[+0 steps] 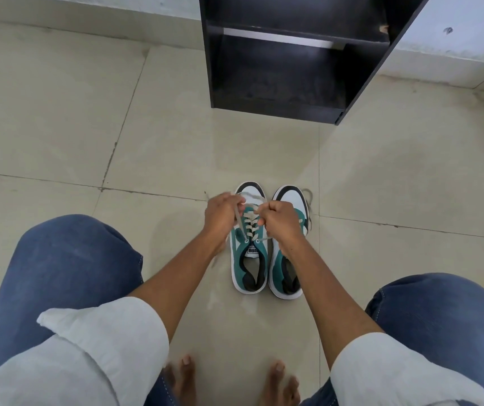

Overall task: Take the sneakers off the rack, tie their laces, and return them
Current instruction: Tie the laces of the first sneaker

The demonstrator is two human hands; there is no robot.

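Note:
Two green, white and black sneakers stand side by side on the tiled floor, toes pointing away from me. Over the left sneaker [248, 268], my left hand [222, 214] and my right hand [281, 219] each pinch a strand of its cream lace [251, 222], pulled taut across the eyelets. The right sneaker [289, 276] lies partly under my right wrist; its loose lace [309, 197] trails off near the toe. The black shoe rack [278, 54] stands beyond the sneakers, with nothing visible on its two shelves.
My knees in blue jeans [59, 259] flank the sneakers, and my bare feet [185, 379] rest on the floor below them. White walls run behind and right of the rack. Beige floor tiles [88, 127] spread to the left and right.

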